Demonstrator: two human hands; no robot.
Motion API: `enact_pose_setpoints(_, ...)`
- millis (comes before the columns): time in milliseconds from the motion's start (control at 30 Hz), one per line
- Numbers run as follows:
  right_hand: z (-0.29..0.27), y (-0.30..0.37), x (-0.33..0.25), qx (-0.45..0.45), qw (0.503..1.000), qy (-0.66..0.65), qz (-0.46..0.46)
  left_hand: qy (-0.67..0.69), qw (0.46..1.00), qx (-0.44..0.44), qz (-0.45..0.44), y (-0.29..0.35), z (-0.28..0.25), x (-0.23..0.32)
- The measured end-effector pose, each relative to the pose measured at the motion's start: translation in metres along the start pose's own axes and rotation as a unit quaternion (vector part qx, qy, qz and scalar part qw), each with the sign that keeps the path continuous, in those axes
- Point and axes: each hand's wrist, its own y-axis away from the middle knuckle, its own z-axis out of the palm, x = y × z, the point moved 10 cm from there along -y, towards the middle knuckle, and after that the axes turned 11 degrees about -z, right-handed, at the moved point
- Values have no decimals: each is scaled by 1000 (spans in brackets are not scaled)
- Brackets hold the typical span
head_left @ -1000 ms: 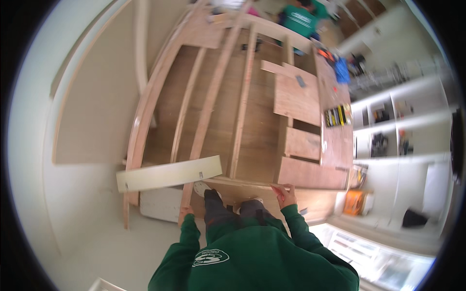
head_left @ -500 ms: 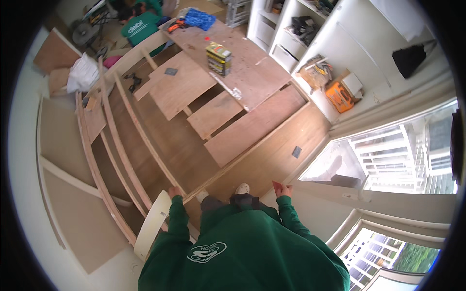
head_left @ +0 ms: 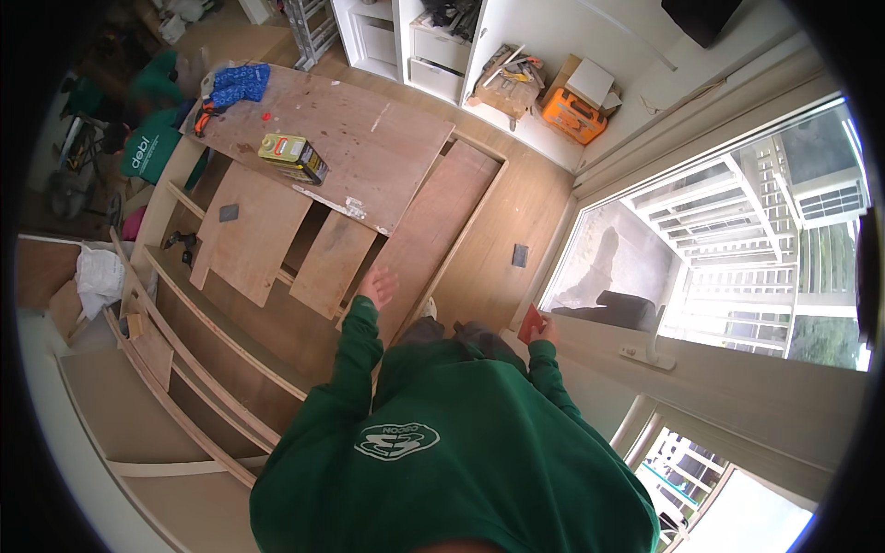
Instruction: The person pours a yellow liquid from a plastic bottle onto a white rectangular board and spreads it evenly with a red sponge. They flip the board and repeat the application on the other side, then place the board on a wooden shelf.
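Note:
My left hand [head_left: 378, 287] is open, palm showing and fingers spread, above the edge of a long plywood strip [head_left: 441, 205] and not holding anything. In my right hand [head_left: 546, 330], near the window sill, is a small flat red piece [head_left: 531, 323] pinched between thumb and fingers; I cannot make out its exact kind. Ahead lies a large plywood sheet [head_left: 369, 129] carrying a rectangular metal can [head_left: 293, 158]. Smaller plywood panels [head_left: 253, 217] rest beside it on a wooden frame [head_left: 230, 346], one with a small grey pad on top.
On the floor to my right lies another grey pad [head_left: 520, 255]. An orange case [head_left: 573, 115] and a tool bag [head_left: 509, 85] stand by the white shelving [head_left: 429, 55]. A cordless drill [head_left: 181, 245] lies within the frame. Someone in green [head_left: 150, 147] works at far left.
My left hand has let go of the wooden frame's near end and risen forward, fingers spread. The red piece stays in my right hand. My view has swung to the right.

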Motion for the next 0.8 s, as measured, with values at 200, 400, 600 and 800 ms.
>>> enact_pose_setpoints(200,-31,-40,42,34,993,34,104,399,846,-331,123,33,95,148)
enact_pose_setpoints(400,-49,-125,43,0,987,135,91,-77,995,61,37,-106,66,156)
enact_pose_setpoints(600,-64,-301,46,-13,979,165,117,123,992,27,-22,-194,106,128)
enact_pose_setpoints(800,-104,-485,-5,-8,988,144,-62,-172,947,268,-36,-279,154,156)
